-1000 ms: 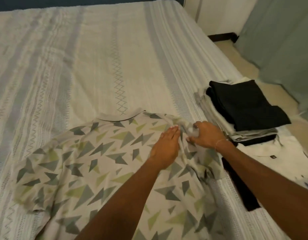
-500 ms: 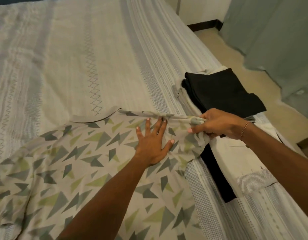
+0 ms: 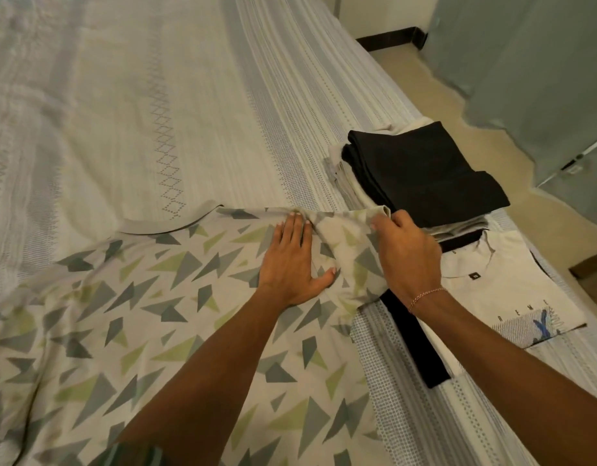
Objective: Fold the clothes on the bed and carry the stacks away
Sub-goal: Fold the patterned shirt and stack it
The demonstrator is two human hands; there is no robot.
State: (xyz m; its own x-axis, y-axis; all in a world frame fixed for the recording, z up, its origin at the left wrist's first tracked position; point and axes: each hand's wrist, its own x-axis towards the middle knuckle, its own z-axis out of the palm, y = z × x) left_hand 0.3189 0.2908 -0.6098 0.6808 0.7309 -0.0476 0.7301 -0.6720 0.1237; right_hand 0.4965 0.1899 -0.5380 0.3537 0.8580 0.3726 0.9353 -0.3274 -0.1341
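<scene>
A: Where is the garment being worked on?

B: The patterned T-shirt (image 3: pixel 149 317) is laid flat on the bed (image 3: pixel 129 105), collar toward the far side, with its right sleeve (image 3: pixel 349 237) lifted off the cover.

A: How is it being held?

B: The left hand (image 3: pixel 292 264) is pressed palm-down on the shoulder area, its fingers (image 3: pixel 290 230) straight and close together, the thumb set apart. The cloth appears to be pinned there so that a crease line is fixed. The sleeve's edge is pinched by the right hand (image 3: pixel 406 253); its fingertips are hidden under the fabric, so the exact grip cannot be told.

A: Why that arrangement?

B: With one side anchored, the sleeve can probably be drawn inward over the chest without the whole shirt being dragged along.

A: What else is laid out?

B: A stack of folded clothes (image 3: pixel 374 183), topped by a black garment (image 3: pixel 425 176), is kept just beside the right hand near the bed's edge, likely so finished pieces can be added within reach. A white printed shirt (image 3: pixel 512 290) is spread nearer, with a dark strip (image 3: pixel 414 344) of cloth showing beside it.

A: How far along is the task judged to be?

B: Partly done: one stack is built, nothing has been carried away yet.
</scene>
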